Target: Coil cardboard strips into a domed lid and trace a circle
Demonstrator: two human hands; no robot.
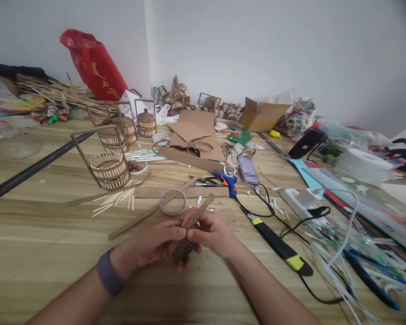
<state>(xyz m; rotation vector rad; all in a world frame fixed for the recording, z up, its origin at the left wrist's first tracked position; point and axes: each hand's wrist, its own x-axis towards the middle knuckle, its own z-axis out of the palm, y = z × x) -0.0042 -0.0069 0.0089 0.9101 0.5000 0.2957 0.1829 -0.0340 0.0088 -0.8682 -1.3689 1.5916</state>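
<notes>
The left hand (165, 243) and the right hand (212, 232) met low in the middle of the head view, thumb tips nearly touching. Both were closed, thumbs pressed over curled fingers, on a dark rounded piece (183, 249) and a flat brown strip (200, 210) whose free end rose towards one o'clock. Whether these two were joined could not be told.

With the hands as centre and twelve straight ahead, a pale hoop (172, 213) lay just beyond the fingertips at eleven. A long cardboard strip (137, 220) slanted from nine o'clock up to twelve, its near end beside the left wrist. Thin sticks (117, 198) fanned out near ten, beneath a handled basket (110, 175). At one sat a blue glue gun (229, 181). The black-and-yellow tool (277, 246) at three slanted along the outer side of the right forearm, its cable edging the room there; a white power strip (296, 203) stood farther out, before three.

The widest stretch of plain wooden table (43, 253) spread from eight to nine, bounded by the left forearm and a black bar (40, 164); another patch showed at six, between the forearms.
</notes>
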